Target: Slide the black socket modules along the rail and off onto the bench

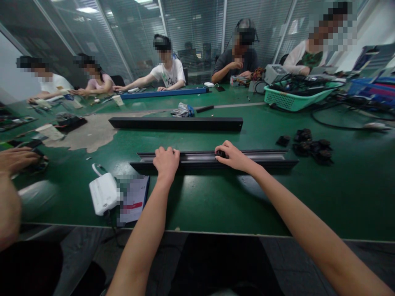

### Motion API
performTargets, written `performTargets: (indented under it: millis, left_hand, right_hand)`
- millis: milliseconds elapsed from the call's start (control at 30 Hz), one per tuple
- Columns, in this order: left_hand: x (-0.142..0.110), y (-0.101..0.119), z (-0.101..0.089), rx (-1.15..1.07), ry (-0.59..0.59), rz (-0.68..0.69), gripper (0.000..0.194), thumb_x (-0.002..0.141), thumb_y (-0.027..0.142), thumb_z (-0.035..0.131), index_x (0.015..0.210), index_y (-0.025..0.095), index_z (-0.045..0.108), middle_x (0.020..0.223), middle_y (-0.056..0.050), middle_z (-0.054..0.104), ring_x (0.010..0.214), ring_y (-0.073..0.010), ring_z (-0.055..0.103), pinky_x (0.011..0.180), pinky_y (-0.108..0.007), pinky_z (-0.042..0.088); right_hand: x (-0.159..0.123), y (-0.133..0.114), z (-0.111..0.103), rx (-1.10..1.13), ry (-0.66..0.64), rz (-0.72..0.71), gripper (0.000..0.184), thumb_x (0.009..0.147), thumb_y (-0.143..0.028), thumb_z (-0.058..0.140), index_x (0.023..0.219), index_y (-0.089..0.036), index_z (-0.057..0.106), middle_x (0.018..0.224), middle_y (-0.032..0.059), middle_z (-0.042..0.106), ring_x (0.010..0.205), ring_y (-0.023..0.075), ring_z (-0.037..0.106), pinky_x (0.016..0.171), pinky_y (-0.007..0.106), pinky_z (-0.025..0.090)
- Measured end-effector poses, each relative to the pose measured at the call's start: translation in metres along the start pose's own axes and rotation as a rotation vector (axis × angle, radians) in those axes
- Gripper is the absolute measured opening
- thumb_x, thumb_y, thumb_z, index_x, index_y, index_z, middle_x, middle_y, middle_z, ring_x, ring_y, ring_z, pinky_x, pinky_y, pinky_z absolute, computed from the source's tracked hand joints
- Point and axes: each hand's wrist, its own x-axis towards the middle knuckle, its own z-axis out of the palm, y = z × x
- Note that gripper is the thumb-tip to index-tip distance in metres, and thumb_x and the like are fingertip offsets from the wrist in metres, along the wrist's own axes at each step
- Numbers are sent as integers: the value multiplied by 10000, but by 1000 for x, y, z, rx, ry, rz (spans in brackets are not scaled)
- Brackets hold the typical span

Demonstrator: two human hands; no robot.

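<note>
A long black metal channel lies across the table in front of me, its open side up with a shiny inner strip. My left hand is closed over the channel's left part, fingers across its far edge. At the right of centre, my right hand pinches a small black part at the channel's inside; the fingers cover much of it. Several similar-looking black parts are clustered to the right. Behind the channel rests a second long black bar, roughly parallel to it.
A white power adapter and a booklet lie left of my forearm. A co-worker's hand works at far left. Farther back are gloves, a blue bar, a green basket of cables and several seated people.
</note>
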Motion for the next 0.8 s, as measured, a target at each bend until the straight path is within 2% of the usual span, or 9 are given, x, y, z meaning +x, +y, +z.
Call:
performTargets:
  millis: [367, 600, 800]
  left_hand:
    - [0, 0, -1, 10, -7, 2, 483, 998, 343, 296, 1128, 151, 720, 1127, -178, 631, 1106, -315, 548, 784, -384, 520]
    - [0, 1, -1, 6, -4, -6, 483, 1004, 347, 294, 1127, 155, 720, 1139, -178, 629, 1113, -311, 543, 793, -376, 514]
    - [-1, 1, -2, -2, -1, -3, 482, 1004, 347, 296, 1126, 148, 717, 1137, -181, 629, 1118, -315, 544, 795, -381, 518]
  right_hand:
    - [-5, 1, -6, 15, -18, 20, 233, 893, -328, 568, 1071, -193, 632, 997, 61, 438, 876, 187, 511, 885, 378, 467]
    - [-7, 2, 1, -20, 73, -11, 196, 887, -310, 564, 1042, -204, 620, 988, 61, 446, 945, 203, 519, 945, 387, 444]
    - [-7, 2, 1, -29, 78, -1, 193, 874, -312, 568, 1025, -206, 625, 976, 54, 443, 926, 198, 521, 922, 374, 446]
